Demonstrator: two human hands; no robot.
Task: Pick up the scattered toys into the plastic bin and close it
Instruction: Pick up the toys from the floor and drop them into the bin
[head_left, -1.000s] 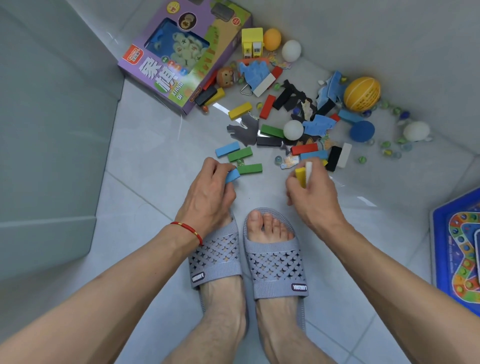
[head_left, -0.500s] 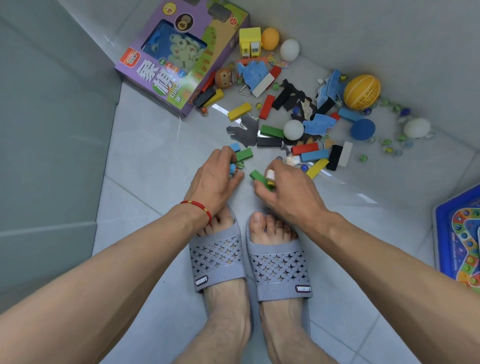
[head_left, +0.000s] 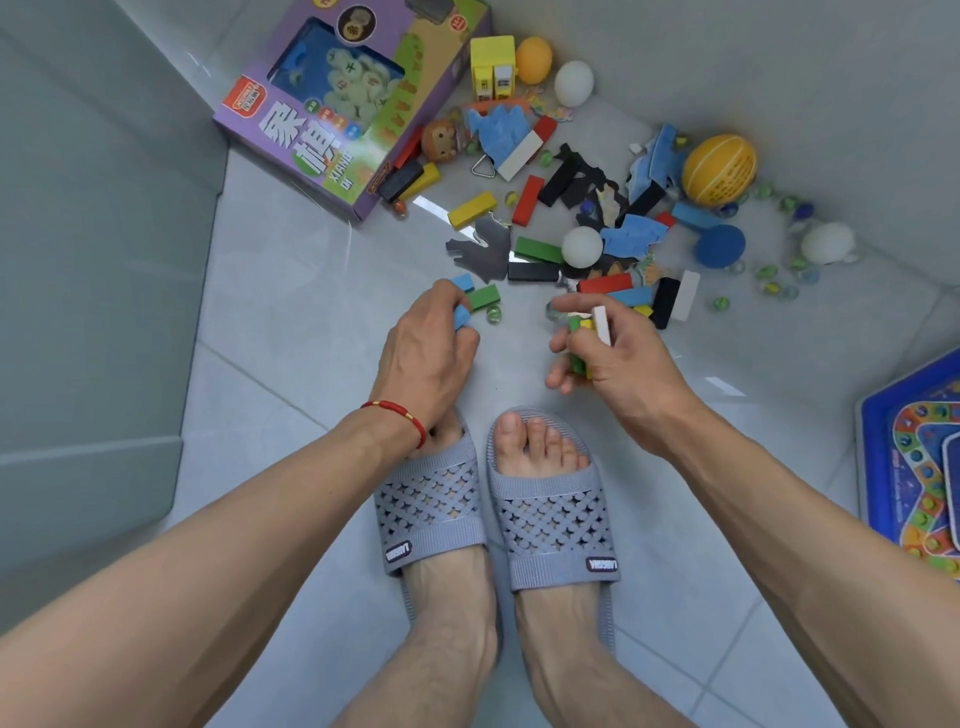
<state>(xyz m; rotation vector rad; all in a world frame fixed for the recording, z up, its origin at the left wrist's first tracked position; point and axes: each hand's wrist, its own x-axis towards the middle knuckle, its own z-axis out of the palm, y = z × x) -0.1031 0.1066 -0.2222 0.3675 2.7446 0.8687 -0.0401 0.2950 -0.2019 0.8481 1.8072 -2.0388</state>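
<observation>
On the grey tile floor (head_left: 311, 322), the left hand (head_left: 426, 353) grips one blue block (head_left: 461, 317), the right hand (head_left: 618, 358) three blocks (head_left: 587, 332).

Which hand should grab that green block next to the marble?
Left. The left hand holds one blue block and sits right beside the green block; the right hand already clutches several blocks and is farther off.

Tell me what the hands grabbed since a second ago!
The right hand took the green block from the floor, adding it to its yellow and white blocks. The left hand, clutching a blue block, reached toward another blue block. Balls, marbles and the purple game box stayed put.
</observation>
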